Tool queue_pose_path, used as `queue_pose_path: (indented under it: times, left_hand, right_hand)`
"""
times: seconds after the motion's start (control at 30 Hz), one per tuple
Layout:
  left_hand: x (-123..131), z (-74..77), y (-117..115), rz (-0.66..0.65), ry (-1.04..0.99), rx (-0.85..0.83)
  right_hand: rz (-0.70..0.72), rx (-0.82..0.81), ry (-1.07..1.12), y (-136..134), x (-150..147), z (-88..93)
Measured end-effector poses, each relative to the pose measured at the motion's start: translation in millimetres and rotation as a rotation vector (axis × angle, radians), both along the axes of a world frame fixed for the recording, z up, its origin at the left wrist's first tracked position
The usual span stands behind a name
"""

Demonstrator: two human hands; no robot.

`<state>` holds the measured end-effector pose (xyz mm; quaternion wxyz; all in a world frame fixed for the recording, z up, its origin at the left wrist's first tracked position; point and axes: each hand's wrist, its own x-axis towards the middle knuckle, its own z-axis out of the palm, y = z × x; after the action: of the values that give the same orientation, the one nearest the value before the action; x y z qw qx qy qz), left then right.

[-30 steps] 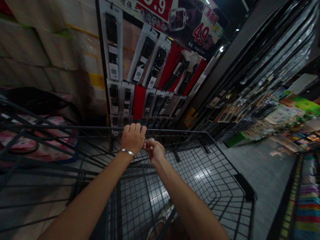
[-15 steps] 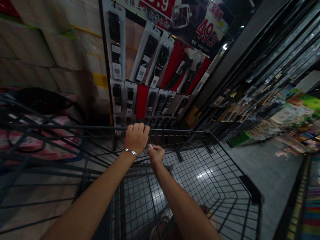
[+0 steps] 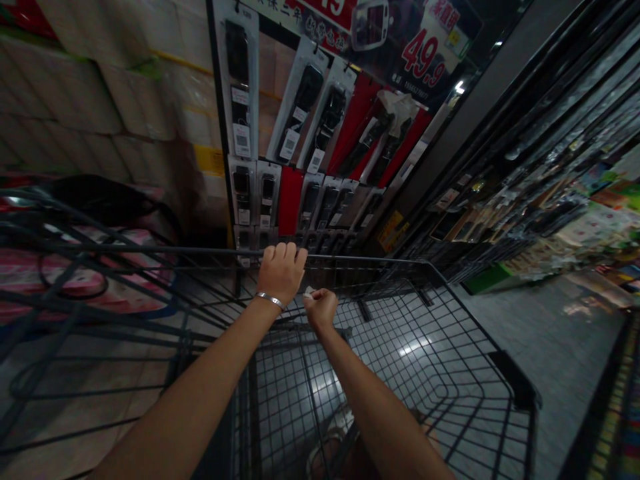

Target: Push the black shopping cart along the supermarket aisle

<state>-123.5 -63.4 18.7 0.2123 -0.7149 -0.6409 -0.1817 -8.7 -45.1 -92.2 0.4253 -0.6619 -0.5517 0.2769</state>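
My left hand (image 3: 283,270), with a silver bracelet at the wrist, is closed over the top rim of a black wire shopping cart (image 3: 370,260). Just right of it and slightly lower, my right hand (image 3: 321,309) is closed in a pinch. A small white scrap (image 3: 309,292) pokes out between its thumb and fingers; whether it is paper or tissue I cannot tell. The right hand is over the cart's wire basket, beside the rim. Through the mesh the floor and part of a shoe show below.
Past the rim hangs a display of belts in clear packs (image 3: 295,113) under a price sign (image 3: 420,57). Wrapped paper packs (image 3: 65,87) are stacked on the left, above a pink package (image 3: 135,267). Racks of hanging goods (image 3: 525,160) line the right, beside a grey floor aisle (image 3: 550,340).
The view has shifted slightly, so the hands, cart and display all sit a little further right. Both hands keep their hold; a bit more of the white scrap shows.
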Motion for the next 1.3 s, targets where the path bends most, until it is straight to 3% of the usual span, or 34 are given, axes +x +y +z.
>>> queue_pose_path:
  times: [0.2,0.43,0.93,1.3]
  left_hand:
    - [0,-1.4,1,-0.002,-0.021,-0.008]
    - [1,-2.5,5,-0.013,-0.063,-0.027]
    - [5,-1.5,30,-0.006,-0.017,-0.048]
    - [8,-2.3,56,-0.036,-0.022,-0.050]
  right_hand:
    - [-0.140,-0.202,0.279,1,5,-17.2]
    - [-0.175,-0.291,0.663,8,-13,-4.8]
    - [-0.167,-0.151,0.660,26,-2,-5.5]
    - [0.001,0.002,0.677,56,8,23.6]
